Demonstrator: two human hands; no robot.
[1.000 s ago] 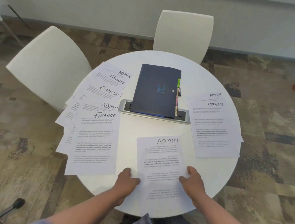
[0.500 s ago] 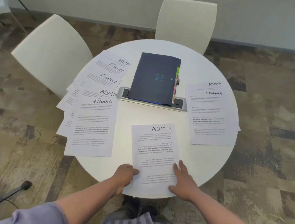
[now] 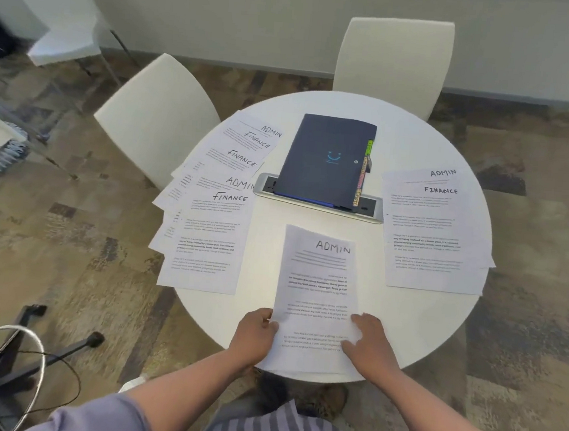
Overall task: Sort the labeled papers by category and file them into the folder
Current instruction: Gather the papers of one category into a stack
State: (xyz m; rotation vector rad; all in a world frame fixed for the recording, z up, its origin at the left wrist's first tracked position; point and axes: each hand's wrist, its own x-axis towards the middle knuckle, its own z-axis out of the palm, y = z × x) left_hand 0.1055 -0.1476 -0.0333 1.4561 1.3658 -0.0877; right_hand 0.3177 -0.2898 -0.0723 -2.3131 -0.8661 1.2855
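Gripping: left hand (image 3: 254, 337) has its fingers curled round the left edge of the ADMIN sheet (image 3: 317, 294), thumb on top of the paper; hold sits near the sheet's bottom corner
Right hand (image 3: 369, 346): fingers straight and spread, lying flat on the lower right part of the same sheet; nothing grasped, only pressing
ADMIN sheet: at 6 o'clock on the round white table (image 3: 420, 144); handwritten label at its far end, printed text upside down to the viewer; near edge overhangs the table rim slightly
Left stack (image 3: 206, 229): fanned papers at 9 o'clock; visible labels read ADMIN and FINANCE, mixed; top sheet is a FINANCE; outer edges hang past the rim
Right stack (image 3: 436, 235): at 3 o'clock; FINANCE on top, an ADMIN label showing behind it; well apart from the held sheet
Folder (image 3: 322, 160): dark blue, closed, at 12 o'clock from the ADMIN sheet, about table centre; coloured tabs (image 3: 366, 167) along its right edge; its near end lies over the grey socket panel (image 3: 370, 207) set in the tabletop
Surroundings: white chair (image 3: 157, 118) at 10 o'clock; second white chair (image 3: 393, 60) at 12 o'clock; black stand with a ring (image 3: 19, 357) on the floor at 7 o'clock
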